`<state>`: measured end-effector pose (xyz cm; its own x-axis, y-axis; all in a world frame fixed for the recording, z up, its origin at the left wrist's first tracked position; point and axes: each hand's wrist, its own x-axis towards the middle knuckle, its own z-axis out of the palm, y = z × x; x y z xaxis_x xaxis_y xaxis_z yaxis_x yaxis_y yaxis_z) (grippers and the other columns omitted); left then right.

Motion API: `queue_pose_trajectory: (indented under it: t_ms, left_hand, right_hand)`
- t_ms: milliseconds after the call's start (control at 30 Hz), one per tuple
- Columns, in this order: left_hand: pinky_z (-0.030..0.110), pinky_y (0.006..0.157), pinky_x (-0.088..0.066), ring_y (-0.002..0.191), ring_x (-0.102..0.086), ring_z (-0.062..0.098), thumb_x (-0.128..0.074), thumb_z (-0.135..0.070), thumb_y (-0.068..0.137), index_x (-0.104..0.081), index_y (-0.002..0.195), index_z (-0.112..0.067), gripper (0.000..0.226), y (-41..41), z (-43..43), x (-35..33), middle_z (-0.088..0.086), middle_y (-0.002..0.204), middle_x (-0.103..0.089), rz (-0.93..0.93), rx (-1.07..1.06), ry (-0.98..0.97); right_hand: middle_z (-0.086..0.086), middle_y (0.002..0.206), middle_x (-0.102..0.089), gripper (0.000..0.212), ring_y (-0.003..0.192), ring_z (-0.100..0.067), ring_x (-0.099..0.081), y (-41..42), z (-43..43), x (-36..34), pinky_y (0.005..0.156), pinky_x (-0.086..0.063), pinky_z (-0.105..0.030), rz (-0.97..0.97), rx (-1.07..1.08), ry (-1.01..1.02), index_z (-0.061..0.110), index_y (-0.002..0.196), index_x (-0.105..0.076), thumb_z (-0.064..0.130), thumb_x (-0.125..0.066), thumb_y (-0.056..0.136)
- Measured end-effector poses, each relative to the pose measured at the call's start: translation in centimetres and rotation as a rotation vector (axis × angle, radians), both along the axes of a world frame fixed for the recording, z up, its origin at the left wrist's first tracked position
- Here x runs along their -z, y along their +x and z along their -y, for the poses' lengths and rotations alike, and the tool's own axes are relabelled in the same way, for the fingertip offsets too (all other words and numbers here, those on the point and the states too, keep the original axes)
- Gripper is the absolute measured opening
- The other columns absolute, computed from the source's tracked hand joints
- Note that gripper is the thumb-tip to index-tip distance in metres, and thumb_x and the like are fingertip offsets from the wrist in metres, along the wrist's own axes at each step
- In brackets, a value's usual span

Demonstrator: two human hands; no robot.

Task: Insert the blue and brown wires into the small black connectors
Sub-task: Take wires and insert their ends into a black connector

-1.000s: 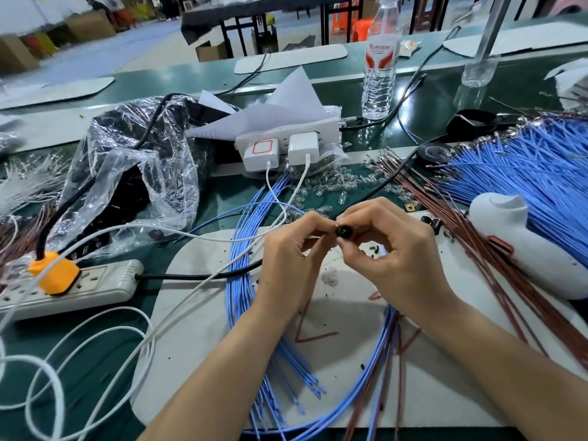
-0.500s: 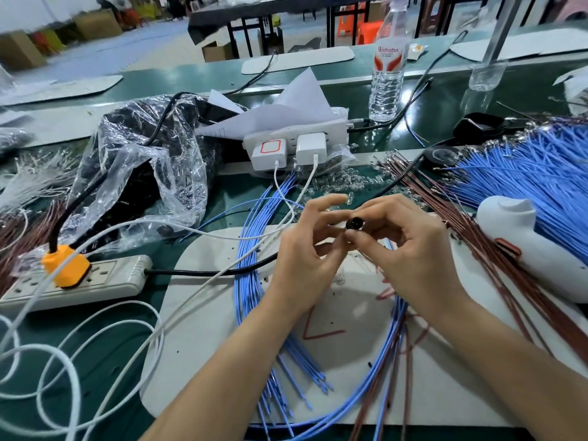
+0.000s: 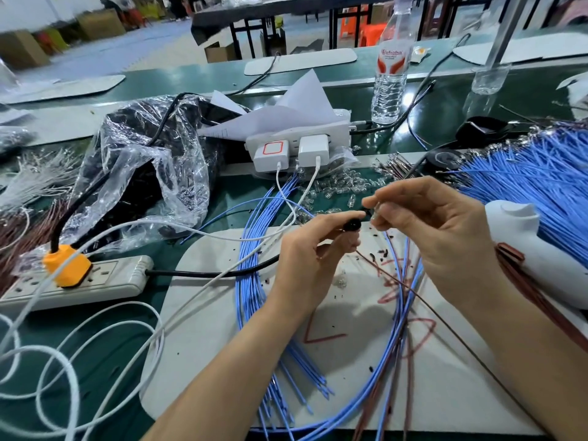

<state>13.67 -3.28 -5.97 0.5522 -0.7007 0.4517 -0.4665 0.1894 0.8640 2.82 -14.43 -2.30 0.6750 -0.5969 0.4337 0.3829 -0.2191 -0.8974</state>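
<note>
A white mat (image 3: 222, 345) on the green worktop (image 3: 105, 332) lies under both hands. Loose blue wires (image 3: 251, 281) run below and to the left of the left hand (image 3: 315, 249), which pinches a black connector (image 3: 353, 225) at its fingertips. A brown wire (image 3: 458, 340) trails from under that hand, passing below the right wrist. The right hand (image 3: 445, 230), just right of the connector, pinches a tiny clear piece (image 3: 374, 214), too blurred to name

Forearms rise from six o'clock; left hand (image 3: 313, 249) pinches a small round black connector (image 3: 353, 225), right hand (image 3: 445, 230) at its three o'clock, grip pinched.
</note>
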Motion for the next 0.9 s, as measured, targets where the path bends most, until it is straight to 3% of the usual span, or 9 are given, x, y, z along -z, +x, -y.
queue_pose_trajectory:
  t_ms: [167, 333, 467, 600, 700, 800, 900]
  left_hand:
    - [0.023, 0.071, -0.055, 0.075, -0.065, 0.007, -0.066, -0.005, 0.087, -0.062, 0.107, -0.031, 0.033, 0.1, -0.1, -0.1, -0.005, 0.093, -0.067, 0.097, -0.034, 0.025]
    - [0.026, 0.060, -0.050, 0.063, -0.056, 0.012, -0.069, -0.008, 0.084, -0.069, 0.108, -0.012, 0.024, 0.1, 0.0, -0.2, -0.007, 0.086, -0.064, 0.225, -0.094, 0.027]
    - [0.013, 0.062, -0.040, 0.061, -0.049, 0.000, -0.070, -0.008, 0.082, -0.070, 0.105, -0.003, 0.024, 0.0, 0.0, -0.2, -0.011, 0.081, -0.059, 0.297, -0.118, 0.036]
    - [0.008, 0.065, -0.036, 0.066, -0.049, -0.008, -0.070, -0.016, 0.081, -0.073, 0.099, -0.006, 0.021, -0.1, -0.1, -0.3, -0.018, 0.075, -0.059, 0.270, -0.142, 0.037]
    - [0.029, 0.068, -0.045, 0.064, -0.052, 0.004, -0.066, -0.026, 0.081, -0.072, 0.096, -0.019, 0.017, -0.2, -0.2, -0.5, -0.023, 0.063, -0.057, 0.192, -0.125, 0.050]
    - [0.047, 0.080, -0.048, 0.073, -0.061, 0.014, -0.065, -0.026, 0.084, -0.072, 0.093, -0.017, 0.015, -0.4, -0.3, -0.6, -0.013, 0.065, -0.068, 0.138, -0.099, 0.067]
    - [0.035, 0.083, -0.051, 0.083, -0.067, 0.015, -0.065, -0.027, 0.084, -0.072, 0.092, -0.014, 0.017, -0.5, -0.4, -0.5, -0.002, 0.077, -0.074, 0.055, -0.072, 0.083]
  right_hand:
    - [-0.007, 0.085, -0.074, 0.013, 0.068, -0.014, -0.066, 0.2, -0.2, 0.0, 0.071, -0.056, -0.023, -0.013, 0.007, 0.022, 0.008, 0.085, -0.064, 0.010, -0.068, 0.073]
    - [-0.006, 0.085, -0.072, 0.010, 0.071, -0.013, -0.067, 0.2, -0.3, 0.6, 0.071, -0.054, -0.019, -0.078, 0.045, -0.055, 0.012, 0.083, -0.066, 0.007, -0.072, 0.076]
    - [0.001, 0.083, -0.073, 0.016, 0.077, -0.014, -0.070, 0.2, -0.1, 1.2, 0.077, -0.055, -0.023, -0.152, 0.103, -0.164, 0.017, 0.082, -0.067, 0.002, -0.072, 0.080]
    - [0.001, 0.083, -0.074, 0.014, 0.075, -0.011, -0.070, 0.3, 0.0, 1.3, 0.074, -0.055, -0.020, -0.157, 0.069, -0.074, 0.013, 0.078, -0.066, 0.000, -0.073, 0.077]
    - [-0.006, 0.081, -0.074, 0.006, 0.066, -0.009, -0.065, 0.3, 0.2, 0.9, 0.069, -0.054, -0.019, -0.177, 0.001, 0.044, 0.005, 0.079, -0.067, 0.006, -0.072, 0.075]
    - [-0.010, 0.079, -0.073, 0.015, 0.067, -0.016, -0.063, 0.2, 0.6, 0.8, 0.070, -0.055, -0.024, -0.159, -0.136, 0.287, 0.003, 0.078, -0.067, 0.015, -0.067, 0.068]
    - [-0.012, 0.073, -0.070, 0.009, 0.066, -0.018, -0.063, 0.4, 0.6, 1.1, 0.069, -0.055, -0.023, -0.178, -0.178, 0.410, 0.004, 0.073, -0.068, 0.011, -0.065, 0.067]
